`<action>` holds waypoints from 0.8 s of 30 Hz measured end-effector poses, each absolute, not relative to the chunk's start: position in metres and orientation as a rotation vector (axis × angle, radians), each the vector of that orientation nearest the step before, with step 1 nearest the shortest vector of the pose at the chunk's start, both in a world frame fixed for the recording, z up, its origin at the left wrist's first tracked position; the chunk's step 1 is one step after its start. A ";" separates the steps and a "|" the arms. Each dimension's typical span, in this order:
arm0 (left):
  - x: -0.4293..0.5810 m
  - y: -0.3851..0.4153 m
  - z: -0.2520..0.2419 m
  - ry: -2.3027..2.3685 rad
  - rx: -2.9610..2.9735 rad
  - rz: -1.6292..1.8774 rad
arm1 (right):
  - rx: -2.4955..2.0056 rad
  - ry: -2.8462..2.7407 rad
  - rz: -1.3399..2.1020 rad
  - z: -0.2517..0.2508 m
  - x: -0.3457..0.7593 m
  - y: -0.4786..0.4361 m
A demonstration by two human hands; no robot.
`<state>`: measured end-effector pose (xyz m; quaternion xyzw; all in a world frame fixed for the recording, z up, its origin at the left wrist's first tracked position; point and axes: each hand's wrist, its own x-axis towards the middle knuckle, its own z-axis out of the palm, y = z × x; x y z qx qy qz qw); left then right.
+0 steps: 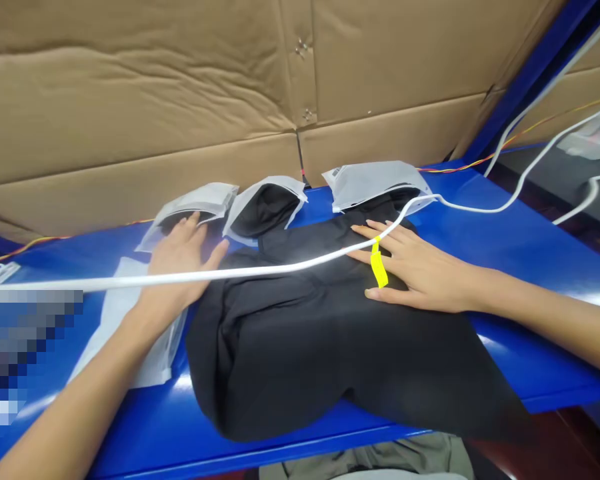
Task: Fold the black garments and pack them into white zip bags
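Note:
A black garment [290, 347] lies spread over the blue surface, its lower part reaching past the front edge. My right hand [415, 267] rests on its upper right, fingers spread flat. My left hand [177, 260] is open too, fingers stretched toward a frosted bag [205, 197] with black cloth inside; whether the fingertips touch it I cannot tell. Beside that bag stands a second frosted bag [237, 223] with black cloth [270, 208] in its mouth. Behind my right hand is a third frosted bag [375, 180], also with something black inside. Under my left forearm lies a flat white bag [97, 347], partly hidden.
A white cable [260, 271] with a yellow tag [379, 267] crosses the view in front of both hands. Cardboard [180, 100] lines the back of the blue shelf [510, 247]. Thin red and yellow wires [460, 165] run along the rear. The left edge is pixelated.

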<state>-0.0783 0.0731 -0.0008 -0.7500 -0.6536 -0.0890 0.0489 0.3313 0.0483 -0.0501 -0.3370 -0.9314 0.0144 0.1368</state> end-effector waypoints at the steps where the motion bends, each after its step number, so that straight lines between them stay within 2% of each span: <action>1: -0.078 0.073 0.000 -1.978 -2.278 -0.293 | -0.981 -2.701 0.043 -0.050 0.331 0.048; 9: -0.077 0.076 0.004 -1.783 -2.083 -0.551 | -0.957 -2.709 0.028 -0.051 0.332 0.049; 18: -0.067 0.064 0.009 -1.696 -2.038 -0.466 | -0.952 -2.714 0.007 -0.050 0.331 0.050; 24: -0.065 0.063 0.016 -1.900 -1.979 -0.381 | -0.941 -2.708 -0.001 -0.051 0.332 0.050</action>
